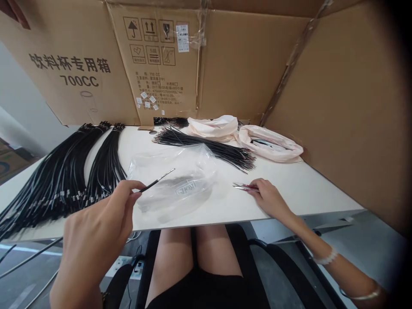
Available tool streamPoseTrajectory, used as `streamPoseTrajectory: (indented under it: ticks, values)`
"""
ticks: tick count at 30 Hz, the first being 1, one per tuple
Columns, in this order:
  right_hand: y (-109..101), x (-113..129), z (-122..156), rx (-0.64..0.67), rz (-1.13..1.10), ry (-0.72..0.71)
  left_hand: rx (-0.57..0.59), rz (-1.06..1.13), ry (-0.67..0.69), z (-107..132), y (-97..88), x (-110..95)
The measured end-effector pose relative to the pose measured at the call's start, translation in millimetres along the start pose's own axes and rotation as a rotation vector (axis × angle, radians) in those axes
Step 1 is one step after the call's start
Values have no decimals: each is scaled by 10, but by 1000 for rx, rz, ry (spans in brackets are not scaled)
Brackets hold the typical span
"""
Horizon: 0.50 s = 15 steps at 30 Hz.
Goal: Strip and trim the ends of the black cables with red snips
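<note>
My left hand [99,223] is closed in a pinch on a black cable [149,186] above the table's front left part. The cable's far end shows a thin, shiny silver tip pointing up and to the right. Low over the table on the right, my right hand [268,195] is closed around slim tweezers [244,187], partly reddish, with two silver points facing left. The fingers hide the rest of this tool. Between the hands lies a crumpled clear plastic bag [193,171] with printing on it.
Bundles of black cables [74,167] with white labels cover the table's left side. Another black wire bundle [209,148] lies behind the bag, beside two pale cloth-like rolled bags [273,143]. Cardboard walls [238,64] close off the back and right. The table's front edge [199,224] is above my lap.
</note>
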State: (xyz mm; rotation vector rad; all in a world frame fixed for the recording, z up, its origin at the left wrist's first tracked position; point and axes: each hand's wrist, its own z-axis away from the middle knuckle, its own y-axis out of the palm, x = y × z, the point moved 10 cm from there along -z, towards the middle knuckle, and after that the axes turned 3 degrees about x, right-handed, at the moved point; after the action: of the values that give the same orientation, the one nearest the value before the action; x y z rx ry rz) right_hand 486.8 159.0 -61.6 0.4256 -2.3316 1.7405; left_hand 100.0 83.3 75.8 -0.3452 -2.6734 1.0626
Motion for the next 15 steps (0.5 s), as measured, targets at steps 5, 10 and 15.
streamPoseTrajectory:
  ticks: [5, 10, 15]
  values:
    - [-332, 163, -250, -75, -121, -35, 26, 73, -71, -64, 140, 193]
    - [-686, 1065, -555, -50, -286, -233, 64, 264, -69, -57, 334, 247]
    - [-732, 2197, -785, 153, -428, -578, 201, 386, -156, 49, 514, 340]
